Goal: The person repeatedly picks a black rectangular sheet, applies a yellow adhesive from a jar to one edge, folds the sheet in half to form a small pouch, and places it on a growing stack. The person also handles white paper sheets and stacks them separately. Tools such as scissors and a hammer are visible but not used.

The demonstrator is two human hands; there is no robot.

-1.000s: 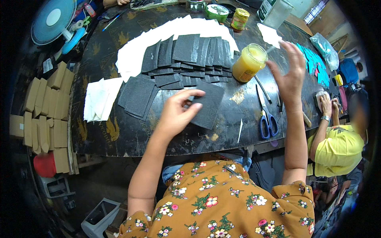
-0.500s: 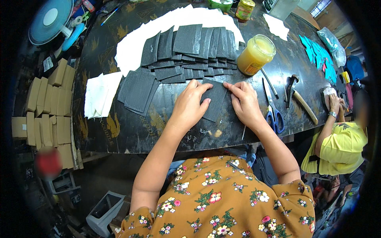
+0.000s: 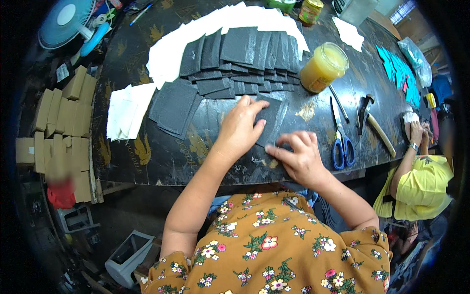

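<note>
On the dark counter (image 3: 171,169) | left hand (image 3: 240,125): thumb and fingers parted, resting on black sheet (image 3: 273,113) | right hand (image 3: 301,158): curled at near corner, grip indeterminate | beyond: jar (image 3: 320,71), scissors (image 3: 339,132)

Black table (image 3: 128,63) with gold-printed, worn top; grey plastic stool (image 3: 121,273) and dark floor (image 3: 120,211) at lower left; bright window (image 3: 403,10) at upper right

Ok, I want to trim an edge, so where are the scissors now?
In the head view, the blue-handled scissors lie right of centre on the black table, between the right hand and the hammer.
</note>
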